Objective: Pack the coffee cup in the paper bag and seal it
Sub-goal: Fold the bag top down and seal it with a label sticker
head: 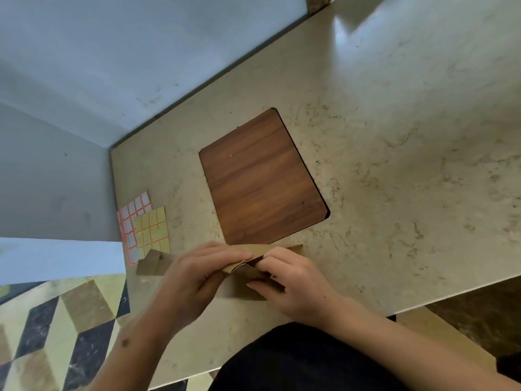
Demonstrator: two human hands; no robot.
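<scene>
- The bag (242, 277) lies at the near edge of the desk (394, 136), between the two hands, its brown paper creased and partly folded over.
- The left hand (194, 275) covers the bag's left part, fingers (225, 253) curled over the top fold and pinching the paper.
- The right hand (293, 283) grips the bag's right part, fingers (260, 265) narrow and closed on the folded edge, thumb below.
- I judge the step in hand to be the closing of the bag: the mouth is being folded down, not yet stuck shut.
- No cup shows anywhere on the desk; it may be inside the bag, but the paper and the hands hide that, so I cannot tell.
- Two sticker sheets (143, 224) lie just left of the bag and a little farther off, one white with orange lines, one yellow, overlapping.
- The next move, I think, calls for one hand to hold the fold flat while the other reaches left for a sticker and presses it across the flap.
- A wooden board (262, 179) lies bare on the desk just beyond the bag.
- The bag's true shape and how far the fold runs are hard to make out under the hands; a loose flap sticks out at its left end.
</scene>
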